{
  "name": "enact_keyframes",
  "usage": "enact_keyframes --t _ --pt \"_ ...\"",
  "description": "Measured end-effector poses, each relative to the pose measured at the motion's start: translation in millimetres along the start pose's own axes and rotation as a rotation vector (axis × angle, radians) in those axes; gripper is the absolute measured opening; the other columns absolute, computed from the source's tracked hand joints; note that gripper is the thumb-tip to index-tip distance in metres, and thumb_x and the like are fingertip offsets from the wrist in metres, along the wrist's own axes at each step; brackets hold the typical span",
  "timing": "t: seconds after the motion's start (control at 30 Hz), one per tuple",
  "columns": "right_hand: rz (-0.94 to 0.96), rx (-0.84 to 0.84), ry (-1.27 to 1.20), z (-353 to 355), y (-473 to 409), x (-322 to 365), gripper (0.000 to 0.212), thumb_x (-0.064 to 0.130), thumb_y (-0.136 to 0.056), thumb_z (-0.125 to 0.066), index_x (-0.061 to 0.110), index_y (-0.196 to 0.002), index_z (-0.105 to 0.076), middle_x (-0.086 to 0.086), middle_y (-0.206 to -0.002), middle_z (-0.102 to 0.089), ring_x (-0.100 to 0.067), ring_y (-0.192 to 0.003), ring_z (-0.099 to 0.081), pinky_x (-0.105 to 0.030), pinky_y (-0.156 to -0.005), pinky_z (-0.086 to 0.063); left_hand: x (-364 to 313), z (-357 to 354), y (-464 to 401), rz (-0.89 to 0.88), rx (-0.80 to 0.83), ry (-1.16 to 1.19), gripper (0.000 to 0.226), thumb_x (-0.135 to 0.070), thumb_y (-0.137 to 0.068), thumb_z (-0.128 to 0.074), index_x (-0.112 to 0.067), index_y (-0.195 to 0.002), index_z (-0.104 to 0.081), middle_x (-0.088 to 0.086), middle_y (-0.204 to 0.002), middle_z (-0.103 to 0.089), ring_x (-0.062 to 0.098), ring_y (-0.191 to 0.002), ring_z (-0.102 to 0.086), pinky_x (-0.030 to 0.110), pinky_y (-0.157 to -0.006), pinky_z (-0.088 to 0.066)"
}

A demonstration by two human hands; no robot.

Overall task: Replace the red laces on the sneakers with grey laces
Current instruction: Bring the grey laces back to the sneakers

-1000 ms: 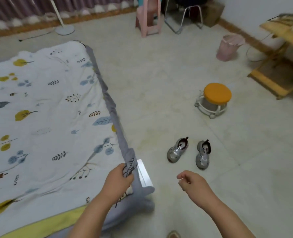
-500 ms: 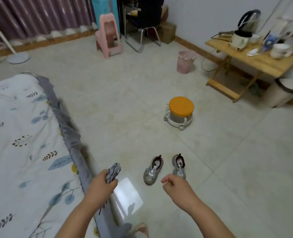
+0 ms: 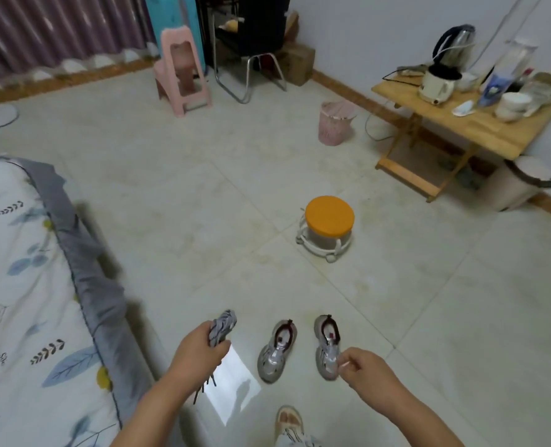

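Two small silver sneakers stand side by side on the tiled floor, toes toward me: the left sneaker (image 3: pixel 276 351) and the right sneaker (image 3: pixel 327 345), both with dark red inside the collar. My left hand (image 3: pixel 200 353) grips a bundle of grey laces (image 3: pixel 221 327), whose ends hang below the fist. My right hand (image 3: pixel 366 371) hovers just right of the right sneaker with its fingers curled and nothing visible in them.
A bed with a leaf-print quilt (image 3: pixel 25 301) fills the left. An orange-topped stool (image 3: pixel 329 222) stands beyond the sneakers. Farther off are a pink bin (image 3: pixel 336 122), a pink chair (image 3: pixel 182 72), a wooden folding table (image 3: pixel 467 124) and a white bin (image 3: pixel 522 182). My foot (image 3: pixel 288 421) shows below.
The view has swung away from the bed toward the sneakers and the room. Both hands have come closer to the sneakers, the left one still holding the grey laces.
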State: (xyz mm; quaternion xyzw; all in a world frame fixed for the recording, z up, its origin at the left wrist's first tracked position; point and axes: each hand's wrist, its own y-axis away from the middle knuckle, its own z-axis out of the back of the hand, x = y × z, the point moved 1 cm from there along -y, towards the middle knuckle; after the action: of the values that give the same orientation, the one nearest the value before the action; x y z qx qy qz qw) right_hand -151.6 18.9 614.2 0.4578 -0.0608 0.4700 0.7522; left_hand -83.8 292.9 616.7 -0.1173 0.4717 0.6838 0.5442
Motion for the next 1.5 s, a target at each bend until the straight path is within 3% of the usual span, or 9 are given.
enact_keyframes --t 0.13,0.3,0.43,0.57,0.7,0.83,1.0,1.2,1.5 --pt "0.035 -0.009 0.055 30.0 -53.8 30.2 0.011 0.015 -0.090 -0.047 0.021 -0.094 -0.057 0.003 -0.085 -0.052 -0.008 -0.070 -0.048 -0.008 -0.053 -0.032 -20.1 14.9 -26.7 0.035 -0.058 -0.021 0.013 -0.012 -0.084 -0.057 -0.016 -0.076 -0.048 0.000 -0.068 -0.055 0.015 -0.060 -0.060 0.022 -0.053 -0.038" --pt "0.126 0.036 0.043 40.1 -103.0 84.5 0.020 0.014 -0.091 -0.049 0.014 -0.108 -0.060 0.003 -0.093 -0.054 -0.014 -0.089 -0.053 -0.022 -0.080 -0.040 -34.1 43.9 -63.9 0.061 -0.120 -0.056 0.015 -0.010 -0.083 -0.058 -0.013 -0.074 -0.047 0.003 -0.066 -0.055 0.019 -0.061 -0.061 0.026 -0.058 -0.040" --pt "0.154 0.097 0.041 36.3 -132.2 118.2 0.018 0.014 -0.092 -0.050 0.015 -0.107 -0.059 0.008 -0.082 -0.049 -0.011 -0.086 -0.048 -0.017 -0.072 -0.034 -34.0 65.6 -99.0 0.091 -0.124 -0.022 0.016 -0.009 -0.083 -0.059 -0.014 -0.073 -0.048 0.002 -0.067 -0.056 0.016 -0.059 -0.061 0.022 -0.053 -0.040" --pt "0.075 0.085 0.066 40.1 -165.7 140.8 0.022 0.018 -0.094 -0.048 0.014 -0.113 -0.058 0.004 -0.099 -0.053 -0.009 -0.089 -0.050 -0.016 -0.073 -0.036 -31.4 96.2 -151.2 0.094 -0.080 -0.063 0.011 -0.012 -0.083 -0.059 -0.014 -0.077 -0.050 0.003 -0.070 -0.059 0.019 -0.064 -0.062 0.024 -0.056 -0.041" --pt "-0.035 -0.007 0.036 35.2 -201.2 178.1 0.023 0.017 -0.094 -0.045 0.014 -0.114 -0.057 -0.001 -0.106 -0.058 -0.013 -0.088 -0.053 -0.021 -0.078 -0.041 -25.3 152.8 -217.2 0.062 -0.009 -0.137 0.012 -0.011 -0.084 -0.058 -0.013 -0.077 -0.049 0.004 -0.068 -0.056 0.024 -0.064 -0.061 0.032 -0.067 -0.046" --pt "-0.089 -0.066 -0.027 11.7 -228.1 244.6 0.020 0.013 -0.092 -0.043 0.019 -0.105 -0.057 0.000 -0.107 -0.056 -0.015 -0.099 -0.052 -0.024 -0.086 -0.041 -30.3 231.7 -284.7 0.022 0.017 -0.241 0.012 -0.010 -0.083 -0.059 -0.012 -0.077 -0.049 0.007 -0.067 -0.057 0.027 -0.067 -0.062 0.033 -0.068 -0.047" --pt "-0.055 0.000 -0.093 -16.5 -253.3 314.9 0.027 0.017 -0.090 -0.045 0.017 -0.114 -0.058 -0.004 -0.111 -0.063 -0.011 -0.086 -0.051 -0.020 -0.074 -0.040 -42.4 292.9 -350.7 -0.037 -0.027 -0.315 0.008 -0.009 -0.083 -0.059 -0.005 -0.087 -0.055 0.017 -0.078 -0.062 0.033 -0.074 -0.062 0.037 -0.070 -0.046" --pt "-0.104 -0.011 -0.019 9.5 -285.4 321.7 0.027 0.019 -0.093 -0.045 0.015 -0.117 -0.056 0.000 -0.121 -0.058 -0.013 -0.110 -0.051 -0.015 -0.080 -0.034 -66.0 285.7 -397.3 -0.072 0.089 -0.369 0.007 -0.009 -0.082 -0.060 -0.006 -0.086 -0.054 0.015 -0.076 -0.063 0.030 -0.071 -0.062 0.031 -0.062 -0.040" --pt "-0.255 -0.183 -0.225 98.6 -353.1 283.1 0.023 0.019 -0.093 -0.049 0.015 -0.114 -0.058 -0.004 -0.116 -0.059 -0.015 -0.097 -0.055 -0.020 -0.078 -0.041 -178.7 208.3 -474.4 -0.142 0.298 -0.372 0.007 -0.009 -0.084 -0.058 -0.012 -0.082 -0.052 0.006 -0.071 -0.058 0.026 -0.069 -0.061 0.025 -0.058 -0.039"
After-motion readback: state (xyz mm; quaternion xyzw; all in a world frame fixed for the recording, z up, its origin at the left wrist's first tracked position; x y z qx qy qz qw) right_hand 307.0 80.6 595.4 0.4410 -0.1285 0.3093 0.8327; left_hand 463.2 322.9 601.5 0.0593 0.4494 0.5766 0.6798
